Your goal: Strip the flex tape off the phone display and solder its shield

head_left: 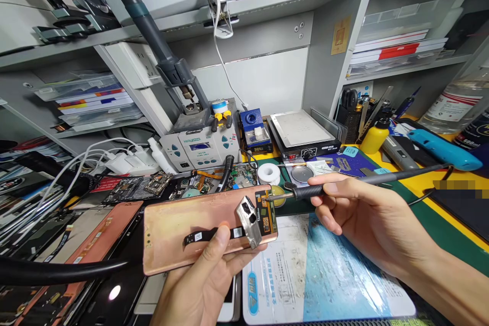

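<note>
My left hand point(208, 270) grips a phone screen panel point(168, 234) from below, thumb on its copper-coloured back. A black ribbon cable point(210, 235) lies across that back, and a crumpled silvery flap point(250, 221) stands up near the right end. Fingers of my right hand point(351, 201) are wrapped round a soldering iron point(309, 191) with a black ribbed grip. The iron's tip meets or hovers just over the small circuit strip point(265, 211) at the panel's right end; contact is hard to tell.
Below lies a blue and white work mat point(336, 270). Behind stand a rework station point(198, 148), a solder spool point(268, 173) and a heating plate point(303, 132). More phone panels point(114, 224) and a thick black hose point(61, 268) crowd the left. A yellow bottle point(375, 135) stands right.
</note>
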Tool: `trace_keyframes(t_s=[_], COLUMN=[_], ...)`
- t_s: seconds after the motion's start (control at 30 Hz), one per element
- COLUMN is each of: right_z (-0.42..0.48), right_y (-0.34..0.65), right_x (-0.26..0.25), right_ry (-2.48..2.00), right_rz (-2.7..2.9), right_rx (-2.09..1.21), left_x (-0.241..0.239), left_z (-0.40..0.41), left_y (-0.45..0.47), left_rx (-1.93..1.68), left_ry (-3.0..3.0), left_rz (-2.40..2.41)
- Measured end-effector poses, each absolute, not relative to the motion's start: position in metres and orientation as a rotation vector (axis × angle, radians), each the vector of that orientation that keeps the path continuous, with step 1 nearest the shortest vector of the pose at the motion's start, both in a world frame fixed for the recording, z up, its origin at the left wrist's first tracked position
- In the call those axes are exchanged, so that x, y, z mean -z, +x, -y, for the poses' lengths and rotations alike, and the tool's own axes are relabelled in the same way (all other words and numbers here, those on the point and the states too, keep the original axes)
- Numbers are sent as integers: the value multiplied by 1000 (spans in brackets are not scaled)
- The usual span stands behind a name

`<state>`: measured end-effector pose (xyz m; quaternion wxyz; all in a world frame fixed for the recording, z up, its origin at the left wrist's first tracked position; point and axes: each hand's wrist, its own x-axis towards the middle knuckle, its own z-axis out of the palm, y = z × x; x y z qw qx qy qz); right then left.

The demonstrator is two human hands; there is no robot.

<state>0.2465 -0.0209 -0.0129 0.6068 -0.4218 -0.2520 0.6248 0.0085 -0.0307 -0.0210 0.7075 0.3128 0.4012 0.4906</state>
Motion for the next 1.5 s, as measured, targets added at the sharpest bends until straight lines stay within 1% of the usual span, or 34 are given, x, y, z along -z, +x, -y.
trace_keyframes(t_s=[1.2, 1.5], right_z=[19, 19], right_y=[246, 245], right_x=[15, 12], right_ry=[-996, -985], right_rz=[568, 561], right_rx=[-1423, -1434], left_x=[20, 20], left_z=[33, 32], left_y=[12, 9], left_rx=[-1101, -1034], left_ry=[734, 709], left_rz=[-894, -965])
